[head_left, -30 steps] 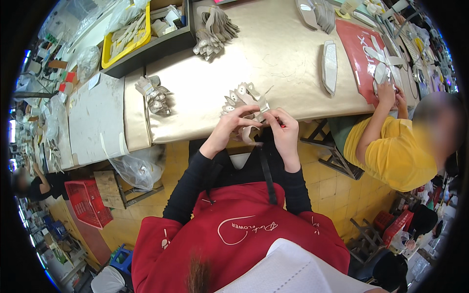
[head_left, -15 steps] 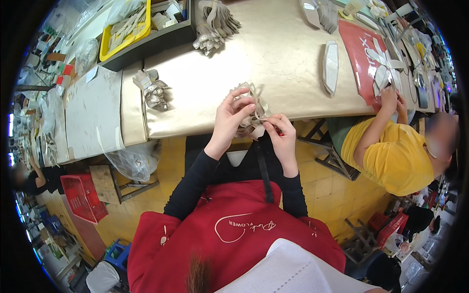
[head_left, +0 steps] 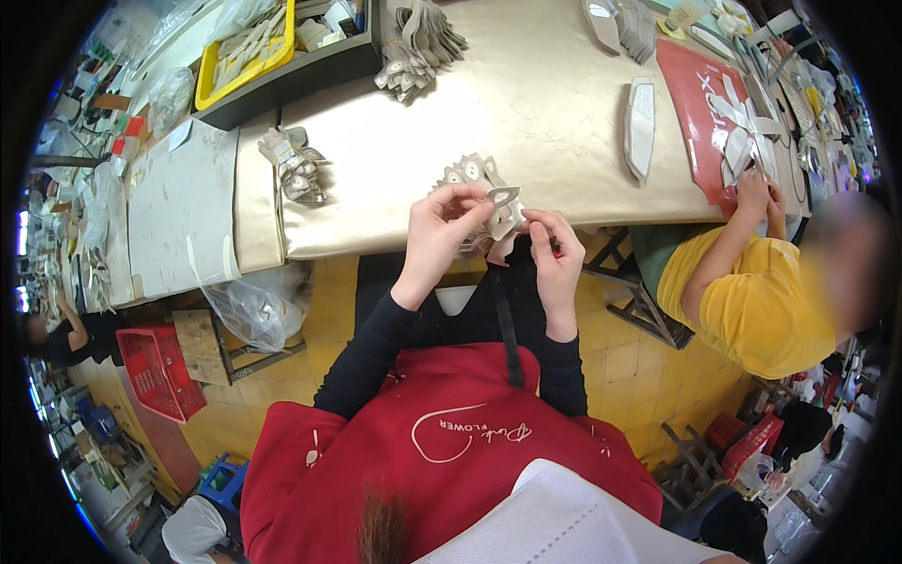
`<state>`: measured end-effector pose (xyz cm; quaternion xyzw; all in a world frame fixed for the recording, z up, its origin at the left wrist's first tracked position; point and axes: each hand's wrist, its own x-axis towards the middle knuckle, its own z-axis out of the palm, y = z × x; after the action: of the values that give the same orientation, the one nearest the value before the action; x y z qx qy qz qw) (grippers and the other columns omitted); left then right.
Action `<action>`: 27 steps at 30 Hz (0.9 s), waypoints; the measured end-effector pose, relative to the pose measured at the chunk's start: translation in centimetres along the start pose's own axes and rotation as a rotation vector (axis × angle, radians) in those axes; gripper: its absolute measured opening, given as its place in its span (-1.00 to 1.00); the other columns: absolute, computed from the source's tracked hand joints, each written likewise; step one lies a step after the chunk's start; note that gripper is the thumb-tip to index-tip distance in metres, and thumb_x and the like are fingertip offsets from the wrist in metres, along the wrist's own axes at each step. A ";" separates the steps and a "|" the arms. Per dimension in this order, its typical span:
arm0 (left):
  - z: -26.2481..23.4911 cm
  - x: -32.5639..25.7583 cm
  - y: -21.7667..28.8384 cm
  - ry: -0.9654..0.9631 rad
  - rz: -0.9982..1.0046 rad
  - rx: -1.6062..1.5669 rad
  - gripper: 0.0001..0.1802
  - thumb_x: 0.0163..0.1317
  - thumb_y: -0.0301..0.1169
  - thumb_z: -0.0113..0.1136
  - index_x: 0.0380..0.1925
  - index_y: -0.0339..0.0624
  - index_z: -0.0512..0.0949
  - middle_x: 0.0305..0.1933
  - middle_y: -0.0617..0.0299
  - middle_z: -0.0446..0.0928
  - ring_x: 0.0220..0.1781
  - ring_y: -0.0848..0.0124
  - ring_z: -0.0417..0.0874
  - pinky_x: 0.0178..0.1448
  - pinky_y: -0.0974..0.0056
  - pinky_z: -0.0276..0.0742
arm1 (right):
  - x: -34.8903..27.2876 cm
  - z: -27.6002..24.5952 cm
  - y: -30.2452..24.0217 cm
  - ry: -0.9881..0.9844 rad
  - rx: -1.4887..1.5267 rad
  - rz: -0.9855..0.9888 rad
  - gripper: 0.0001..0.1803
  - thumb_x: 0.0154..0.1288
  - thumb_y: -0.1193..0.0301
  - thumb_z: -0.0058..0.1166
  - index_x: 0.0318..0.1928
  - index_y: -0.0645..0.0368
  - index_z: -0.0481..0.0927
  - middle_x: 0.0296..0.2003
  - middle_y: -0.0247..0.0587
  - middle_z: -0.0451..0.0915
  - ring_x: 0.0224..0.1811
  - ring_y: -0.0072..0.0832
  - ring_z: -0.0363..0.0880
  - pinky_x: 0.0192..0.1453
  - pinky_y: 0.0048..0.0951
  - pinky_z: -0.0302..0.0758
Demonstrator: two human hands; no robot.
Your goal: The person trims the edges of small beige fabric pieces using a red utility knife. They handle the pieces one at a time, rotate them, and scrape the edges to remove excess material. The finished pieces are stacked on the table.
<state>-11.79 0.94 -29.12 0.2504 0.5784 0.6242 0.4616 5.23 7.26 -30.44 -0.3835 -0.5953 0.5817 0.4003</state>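
My left hand (head_left: 440, 235) is closed, thumb and fingers pinching a small beige cut piece (head_left: 505, 196) with an oval mark or opening. Several like pieces hang and lie together in a beige bunch (head_left: 467, 172) at the table's near edge, partly behind my left fingers. My right hand (head_left: 556, 261) is just to the right, its thumb and forefinger drawn together by the side of the bunch. A bit of red shows between its fingers; what it belongs to is hidden.
Beige bunches lie at left (head_left: 299, 167) and farther back (head_left: 420, 47) on the gold-covered table (head_left: 545, 113). A black tray (head_left: 324, 70) holds a yellow basket (head_left: 200, 86). At right, a person in yellow (head_left: 752, 301) handles white pieces over a red sheet (head_left: 691, 113).
My right hand has moved slightly right and away from my left. The beige piece at my left fingertips has come up into clearer view, its face turned upward.
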 end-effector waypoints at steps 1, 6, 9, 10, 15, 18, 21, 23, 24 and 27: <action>0.0 -0.1 0.0 -0.001 -0.020 0.021 -0.82 0.29 -0.54 0.37 -0.13 -0.31 0.66 -0.26 0.30 0.69 -0.21 0.61 0.66 -0.07 0.48 0.55 | 0.0 0.0 -0.1 -0.002 -0.017 -0.020 -0.81 0.43 0.48 0.20 -0.04 0.30 0.70 -0.27 -0.40 0.57 -0.44 -0.75 0.28 -0.38 -0.65 0.20; -0.1 -0.8 0.1 -0.060 -0.030 0.045 -0.83 0.31 -0.51 0.35 -0.11 -0.29 0.66 -0.28 0.30 0.67 -0.23 0.61 0.65 -0.10 0.49 0.55 | 0.4 0.1 -0.5 0.001 -0.073 -0.094 -0.82 0.43 0.47 0.21 -0.09 0.34 0.71 -0.30 -0.41 0.59 -0.44 -0.75 0.30 -0.36 -0.65 0.21; 0.1 -1.4 0.1 -0.110 0.023 0.071 -0.78 0.28 -0.48 0.35 -0.08 -0.25 0.67 -0.30 0.30 0.65 -0.25 0.59 0.62 -0.10 0.42 0.54 | 0.6 0.2 -0.7 -0.031 0.060 0.111 -0.84 0.43 0.46 0.21 -0.20 0.34 0.72 -0.41 -0.44 0.58 -0.50 -0.79 0.27 -0.40 -0.66 0.17; 0.2 -1.6 0.2 -0.125 0.059 0.091 -0.76 0.27 -0.47 0.36 -0.07 -0.24 0.68 -0.32 0.30 0.64 -0.27 0.58 0.61 -0.10 0.38 0.54 | 0.6 0.3 -0.7 -0.031 0.125 0.152 -0.85 0.43 0.46 0.22 -0.24 0.33 0.72 -0.44 -0.45 0.58 -0.53 -0.81 0.26 -0.43 -0.67 0.15; -0.2 -2.4 0.5 -0.229 0.304 0.380 -0.67 0.19 -0.47 0.42 -0.02 -0.24 0.67 -0.19 0.23 0.67 -0.13 0.44 0.62 0.03 0.30 0.54 | -0.3 0.7 -1.0 0.008 0.359 0.336 -0.82 0.42 0.44 0.23 -0.33 0.27 0.72 -0.54 -0.44 0.59 -0.64 -0.85 0.21 -0.54 -0.67 0.05; -0.5 -2.8 0.3 -0.201 0.297 0.497 -0.63 0.12 -0.47 0.46 -0.02 -0.21 0.70 -0.07 0.16 0.71 -0.02 0.33 0.66 0.13 0.25 0.54 | -1.1 0.9 -0.9 0.001 0.409 0.377 -0.80 0.41 0.43 0.24 -0.37 0.27 0.72 -0.53 -0.40 0.61 -0.66 -0.85 0.21 -0.57 -0.68 0.03; -0.9 -2.7 -0.1 -0.193 0.475 0.580 -0.63 0.10 -0.49 0.44 -0.03 -0.20 0.71 -0.10 0.14 0.73 -0.03 0.24 0.66 0.15 0.21 0.54 | -1.8 0.4 -1.1 -0.063 0.270 0.329 -0.80 0.45 0.45 0.19 -0.01 0.30 0.62 -0.40 -0.36 0.61 -0.48 -0.78 0.38 -0.39 -0.68 0.28; -1.1 -2.8 -0.3 -0.214 0.448 0.608 -0.62 0.09 -0.51 0.43 -0.02 -0.18 0.73 -0.12 0.14 0.73 -0.03 0.26 0.65 0.15 0.21 0.53 | -2.0 0.1 -1.3 -0.099 0.138 0.265 -0.62 0.48 0.45 0.15 0.23 0.26 0.45 -0.24 -0.33 0.58 -0.26 -0.71 0.50 -0.12 -0.61 0.45; -1.2 -2.8 -0.4 -0.219 0.452 0.616 -0.62 0.09 -0.51 0.42 -0.02 -0.17 0.73 -0.13 0.15 0.73 -0.04 0.27 0.64 0.15 0.21 0.53 | -2.1 -0.3 -1.6 -0.028 -0.095 0.257 -0.56 0.46 0.46 0.18 0.27 0.26 0.46 -0.22 -0.30 0.58 -0.25 -0.62 0.53 -0.08 -0.59 0.47; -1.3 -2.9 -0.5 -0.245 0.448 0.591 -0.61 0.08 -0.52 0.42 -0.02 -0.15 0.74 -0.13 0.16 0.73 -0.03 0.28 0.63 0.14 0.21 0.53 | -2.1 -1.5 -2.5 -0.033 -0.558 -0.125 -0.47 0.39 0.56 0.20 0.35 0.23 0.47 -0.23 -0.17 0.57 -0.28 -0.43 0.57 -0.09 -0.53 0.52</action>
<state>-11.46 -2.27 -29.19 0.5653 0.6049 0.4817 0.2875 7.46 5.88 -28.01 -0.4319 -0.7612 0.3759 0.3045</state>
